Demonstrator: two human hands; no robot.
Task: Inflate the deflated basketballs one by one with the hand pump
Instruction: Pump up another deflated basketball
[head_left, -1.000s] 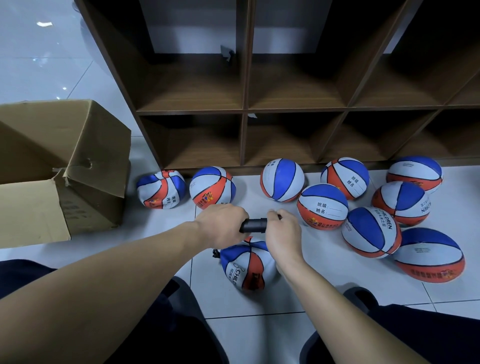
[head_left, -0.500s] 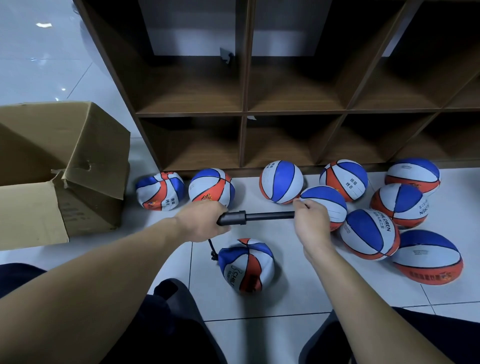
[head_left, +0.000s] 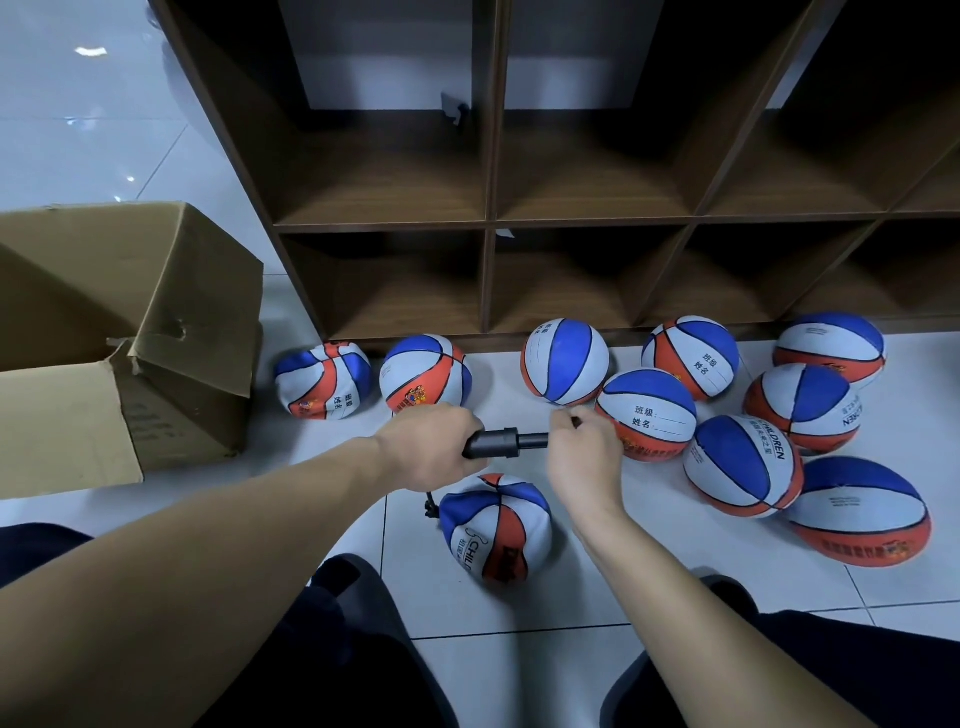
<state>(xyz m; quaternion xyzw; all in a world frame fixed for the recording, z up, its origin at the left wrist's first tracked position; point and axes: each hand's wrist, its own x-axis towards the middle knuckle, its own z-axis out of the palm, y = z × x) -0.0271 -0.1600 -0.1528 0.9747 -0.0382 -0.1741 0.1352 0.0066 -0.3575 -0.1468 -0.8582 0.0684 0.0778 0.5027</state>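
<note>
A: Since 0.5 s ago, the right hand (head_left: 584, 452) has driven the plunger inward; little rod shows.

B: Grip state?

A: Left hand (head_left: 434, 449) fingers wrap the matte black hand pump (head_left: 506, 442); right fingers grip its handle.

B: Progress?

A: The creased basketball (head_left: 496, 527) below the fingers remains slack. 2 wrinkled balls wait left; rounder ones lie right.

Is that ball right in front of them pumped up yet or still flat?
Still partly flat: the ball on the floor looks creased and lumpy, and the pump hose runs down to it.
</note>
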